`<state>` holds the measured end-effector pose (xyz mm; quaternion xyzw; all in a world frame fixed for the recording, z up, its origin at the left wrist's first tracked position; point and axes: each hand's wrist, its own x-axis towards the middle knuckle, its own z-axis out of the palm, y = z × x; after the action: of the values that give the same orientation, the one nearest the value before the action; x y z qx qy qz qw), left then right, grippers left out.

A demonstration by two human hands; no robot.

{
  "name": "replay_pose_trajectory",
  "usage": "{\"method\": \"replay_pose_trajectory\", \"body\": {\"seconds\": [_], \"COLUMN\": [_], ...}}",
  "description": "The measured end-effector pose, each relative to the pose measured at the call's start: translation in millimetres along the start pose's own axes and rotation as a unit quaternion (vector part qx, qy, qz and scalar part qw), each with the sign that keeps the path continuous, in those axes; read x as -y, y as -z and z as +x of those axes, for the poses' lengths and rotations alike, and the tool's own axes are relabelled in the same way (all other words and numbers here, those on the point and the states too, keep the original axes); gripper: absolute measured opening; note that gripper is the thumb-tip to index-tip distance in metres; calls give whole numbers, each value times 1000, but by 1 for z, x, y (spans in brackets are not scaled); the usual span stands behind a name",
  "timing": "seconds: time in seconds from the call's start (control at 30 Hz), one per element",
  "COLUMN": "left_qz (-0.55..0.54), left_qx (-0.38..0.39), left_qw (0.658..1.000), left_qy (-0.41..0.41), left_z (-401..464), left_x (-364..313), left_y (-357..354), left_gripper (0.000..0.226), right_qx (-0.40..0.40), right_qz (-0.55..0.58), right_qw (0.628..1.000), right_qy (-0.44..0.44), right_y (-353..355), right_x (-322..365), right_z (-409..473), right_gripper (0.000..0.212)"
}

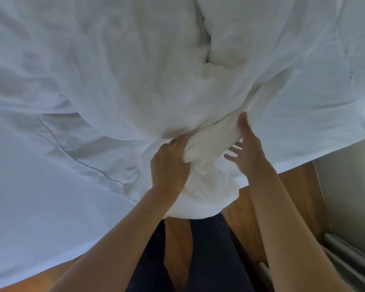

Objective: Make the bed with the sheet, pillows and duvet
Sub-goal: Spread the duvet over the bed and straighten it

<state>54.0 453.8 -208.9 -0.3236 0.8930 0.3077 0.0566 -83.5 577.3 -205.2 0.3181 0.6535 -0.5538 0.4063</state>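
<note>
Two hands work at the near edge of the bed. Left hand grips a bunched corner of the white duvet, which hangs off that edge. Right hand is spread open, touching it. Spreading seems underway; next, grab and pull flat.

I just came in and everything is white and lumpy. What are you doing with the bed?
A person is standing at the edge of the bed, making it. The left hand grips a bunched corner of the duvet, which hangs off the bed over the wooden floor. The right hand is open, fingers spread, touching the same bunch. The duvet lies in a crumpled heap on the sheet, not spread out yet.
</note>
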Motion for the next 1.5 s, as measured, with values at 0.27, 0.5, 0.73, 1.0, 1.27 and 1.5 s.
{"method": "replay_pose_trajectory", "body": {"seconds": [0.27, 0.5, 0.73, 1.0, 1.27, 1.5], "left_qz": [33, 109, 222, 185, 150, 119], "left_qx": [-30, -96, -132, -54, -6, 93], "left_qw": [999, 989, 959, 908, 972, 988], "left_qy": [-19, 11, 114, 373, 180, 9], "left_z": [-53, -114, -236, -292, -213, -132], "left_x": [84, 235, 385, 463, 337, 195], "left_y": [64, 167, 269, 285, 131, 21], "left_gripper": [45, 42, 58, 58, 91, 87], "right_qx": [-127, -45, 139, 283, 119, -102], "right_qz": [-90, -248, -346, -343, -317, -340], "right_qw": [984, 965, 926, 887, 939, 935], "right_qy": [90, 76, 53, -125, -68, -13], "right_y": [-89, -213, -340, -333, -227, -101], "right_x": [-32, -154, -269, -306, -245, -139], "right_z": [-16, -95, -206, -214, -112, -9], "right_gripper": [19, 27, 17, 66, 45, 65]}}
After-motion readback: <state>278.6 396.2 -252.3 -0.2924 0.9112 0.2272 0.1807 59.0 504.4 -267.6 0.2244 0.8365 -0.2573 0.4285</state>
